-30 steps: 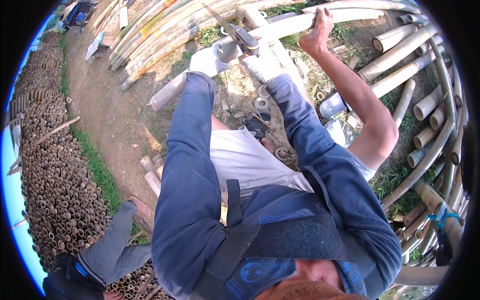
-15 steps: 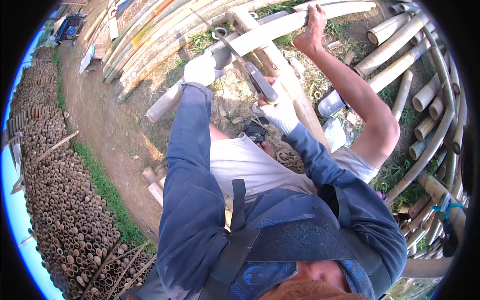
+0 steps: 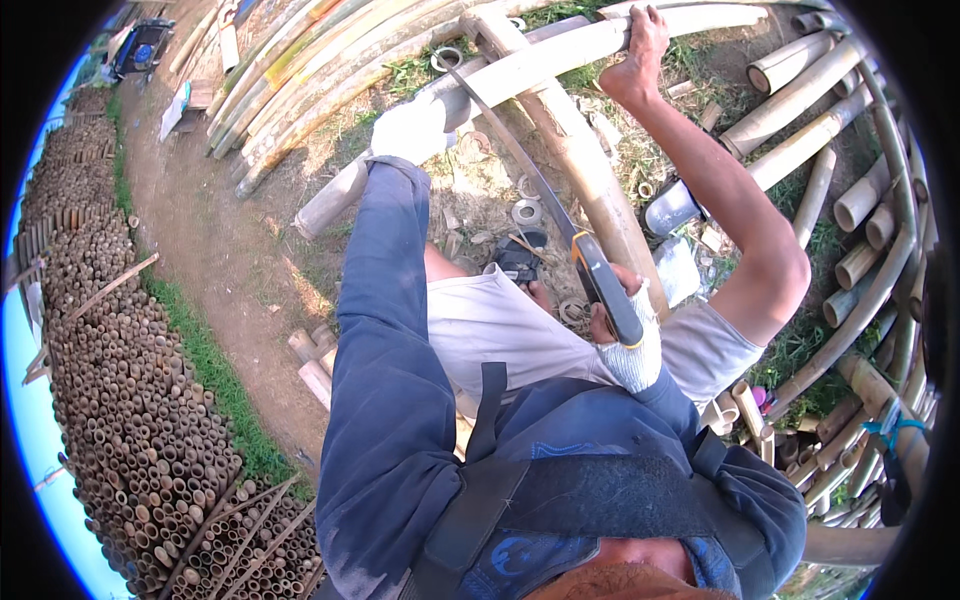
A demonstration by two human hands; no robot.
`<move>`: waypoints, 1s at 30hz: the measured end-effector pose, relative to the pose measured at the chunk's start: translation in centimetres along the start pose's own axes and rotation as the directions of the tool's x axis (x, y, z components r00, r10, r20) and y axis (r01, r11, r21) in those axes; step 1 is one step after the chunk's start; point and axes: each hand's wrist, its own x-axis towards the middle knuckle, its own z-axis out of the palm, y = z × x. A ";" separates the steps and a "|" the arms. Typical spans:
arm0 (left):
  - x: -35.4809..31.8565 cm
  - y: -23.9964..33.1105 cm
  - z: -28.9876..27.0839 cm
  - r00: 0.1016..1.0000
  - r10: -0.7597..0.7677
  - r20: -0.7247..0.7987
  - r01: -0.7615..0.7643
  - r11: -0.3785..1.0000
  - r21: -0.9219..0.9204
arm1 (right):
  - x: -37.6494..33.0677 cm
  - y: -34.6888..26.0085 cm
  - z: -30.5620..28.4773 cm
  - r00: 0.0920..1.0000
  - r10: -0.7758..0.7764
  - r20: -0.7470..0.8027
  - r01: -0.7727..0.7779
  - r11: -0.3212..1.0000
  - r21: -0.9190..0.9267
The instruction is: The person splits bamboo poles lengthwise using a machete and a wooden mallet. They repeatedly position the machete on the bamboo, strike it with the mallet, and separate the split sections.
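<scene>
Gloved fingers of the right hand [image 3: 630,345] clamp the black-and-orange handle of a long steel handsaw [image 3: 540,190], its blade crossing the pale round bamboo pole [image 3: 560,55] gripped by the white-gloved left hand [image 3: 410,130]

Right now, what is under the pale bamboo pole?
Under the pale bamboo pole lie a thicker bamboo trunk, cut bamboo rings and bare ground. The gloved left hand covers part.
</scene>
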 end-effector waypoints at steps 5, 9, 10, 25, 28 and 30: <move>0.4 -0.2 -0.5 0.981 -0.184 -0.056 0.175 0.976 -0.128 | 10.8 8.3 10.6 0.969 0.150 0.197 -0.248 0.551 0.797; 0.7 0.0 0.1 0.990 -0.142 0.026 0.144 0.980 -0.139 | 7.9 8.2 10.6 0.964 0.251 0.087 -0.261 0.833 0.488; 0.5 0.2 0.5 0.988 -0.153 0.014 0.154 0.982 -0.112 | 6.4 7.0 9.5 0.976 0.216 0.026 -0.207 0.882 0.423; 1.7 0.8 -1.3 0.955 -0.275 0.107 0.290 0.942 -0.170 | 14.3 4.3 8.2 0.973 0.143 0.183 -0.232 0.617 0.752; 1.6 0.6 -1.2 0.971 -0.231 0.065 0.238 0.957 -0.164 | 13.8 6.9 9.8 0.967 0.204 0.152 -0.248 0.626 0.739; 1.6 0.2 -0.7 0.968 -0.210 0.140 0.236 0.951 -0.201 | 11.0 7.2 9.1 0.944 0.200 0.261 -0.328 0.516 0.791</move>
